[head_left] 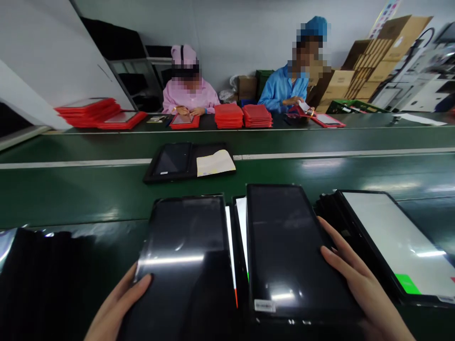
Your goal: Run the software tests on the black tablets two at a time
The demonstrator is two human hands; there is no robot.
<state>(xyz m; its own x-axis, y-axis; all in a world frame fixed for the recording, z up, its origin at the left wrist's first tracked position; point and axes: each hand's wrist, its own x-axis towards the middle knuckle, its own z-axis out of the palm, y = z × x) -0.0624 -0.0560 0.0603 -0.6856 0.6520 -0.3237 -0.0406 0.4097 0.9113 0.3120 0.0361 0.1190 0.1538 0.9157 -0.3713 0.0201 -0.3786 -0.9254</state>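
Observation:
My left hand (119, 303) is closed on the left edge of a dark, glossy tablet (188, 232), its thumb on the front. A second dark tablet (284, 246), with a barcode label at its lower left corner, is held at its right edge by my right hand (359, 279). Both tablets stand side by side, faces towards me, a narrow gap between them. Through that gap show white strips with red and green ends, partly hidden. Beside my right hand lies a stack of panels, its top one a white screen (391, 237) with a green square.
Ahead on the green work surface (88, 189) is a black tray (151, 177) with a dark panel and a paper sheet (215, 163). Dark stacked items (46, 274) fill the lower left. Across the table, two co-workers handle red-edged pieces beside red stacks (229, 116).

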